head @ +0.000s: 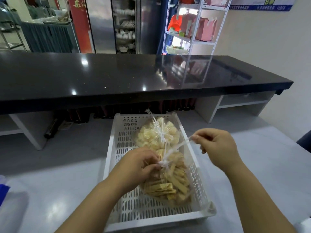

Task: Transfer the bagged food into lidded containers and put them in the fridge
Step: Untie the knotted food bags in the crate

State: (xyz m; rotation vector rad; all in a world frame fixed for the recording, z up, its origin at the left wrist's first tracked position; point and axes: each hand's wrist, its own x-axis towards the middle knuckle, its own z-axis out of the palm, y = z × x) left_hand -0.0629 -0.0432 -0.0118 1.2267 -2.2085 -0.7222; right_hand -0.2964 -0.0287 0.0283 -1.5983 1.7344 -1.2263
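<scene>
Near bag of sticks lies in the basket, far bag behind it. Left hand pinches the knot; right hand grips and pulls the tail. Risk: a hard tug jams the knot or tears the film, spilling food.

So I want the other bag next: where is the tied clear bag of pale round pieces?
In the white perforated plastic basket, at its far end, just beyond the bag of yellow sticks.
</scene>
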